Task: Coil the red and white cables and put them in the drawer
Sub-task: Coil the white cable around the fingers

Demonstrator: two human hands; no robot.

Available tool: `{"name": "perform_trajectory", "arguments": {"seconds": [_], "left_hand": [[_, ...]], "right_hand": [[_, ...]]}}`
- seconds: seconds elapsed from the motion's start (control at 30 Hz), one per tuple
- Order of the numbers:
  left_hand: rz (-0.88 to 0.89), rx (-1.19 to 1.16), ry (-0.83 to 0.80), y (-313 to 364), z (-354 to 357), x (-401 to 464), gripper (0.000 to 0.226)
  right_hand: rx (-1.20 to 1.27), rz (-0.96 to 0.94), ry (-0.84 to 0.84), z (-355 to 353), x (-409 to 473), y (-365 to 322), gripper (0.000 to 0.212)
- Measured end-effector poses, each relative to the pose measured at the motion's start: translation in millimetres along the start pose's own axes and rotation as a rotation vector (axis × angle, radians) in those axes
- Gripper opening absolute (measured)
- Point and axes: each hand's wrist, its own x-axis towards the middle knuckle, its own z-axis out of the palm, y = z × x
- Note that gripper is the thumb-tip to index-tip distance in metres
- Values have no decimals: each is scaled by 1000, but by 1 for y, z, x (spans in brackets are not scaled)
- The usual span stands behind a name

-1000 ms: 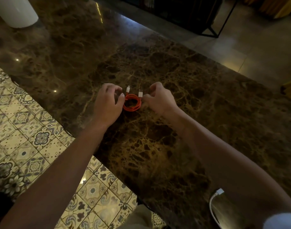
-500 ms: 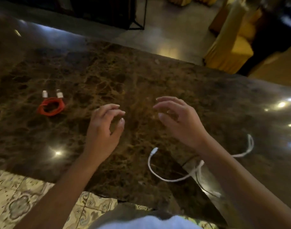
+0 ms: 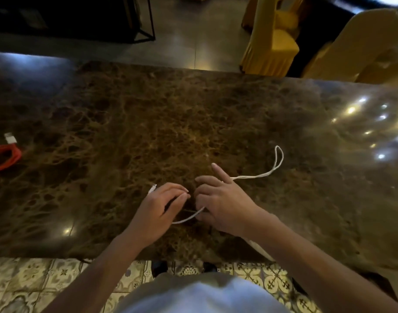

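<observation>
The white cable [image 3: 259,176] lies uncoiled on the brown marble table [image 3: 193,120]. One stretch runs out to a narrow loop at the right; another curves between my hands near the front edge. My left hand [image 3: 161,206] pinches the cable close to its white plug, which sticks out past the knuckles. My right hand [image 3: 220,204] rests on the cable with the thumb and lower fingers on it and the index finger raised. The red cable [image 3: 5,155] sits coiled at the far left edge of the view, its two white plugs pointing away from me.
Two chairs in yellow covers [image 3: 272,39] stand beyond the table's far edge at the right. A dark metal-framed unit [image 3: 80,19] stands at the back left. Patterned floor tiles [image 3: 24,281] show below the table's near edge. No drawer is in view.
Both hands left the coiled red cable, moved right and came down onto the white cable. The view swung right, so the red coil slid to the left edge.
</observation>
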Motion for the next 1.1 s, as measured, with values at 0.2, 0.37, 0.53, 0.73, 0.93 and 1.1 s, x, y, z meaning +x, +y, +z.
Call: {"name": "perform_trajectory", "arguments": {"seconds": [0.2, 0.37, 0.53, 0.73, 0.93, 1.1], "left_hand": [[-96, -107, -72, 23, 3, -1, 36], [-106, -51, -11, 40, 18, 9, 16], [16, -5, 98, 54, 27, 26, 21], [56, 50, 26, 68, 20, 36, 36], [12, -55, -383, 113, 19, 25, 38], [226, -29, -511, 161, 12, 28, 46]], "right_hand": [[432, 18, 204, -20, -5, 20, 8], [803, 82, 348, -57, -21, 36, 4], [1023, 64, 449, -68, -36, 46, 8], [1399, 77, 662, -78, -47, 50, 13], [1541, 217, 750, -87, -51, 64, 22], [1647, 293, 816, -84, -41, 64, 19]]}}
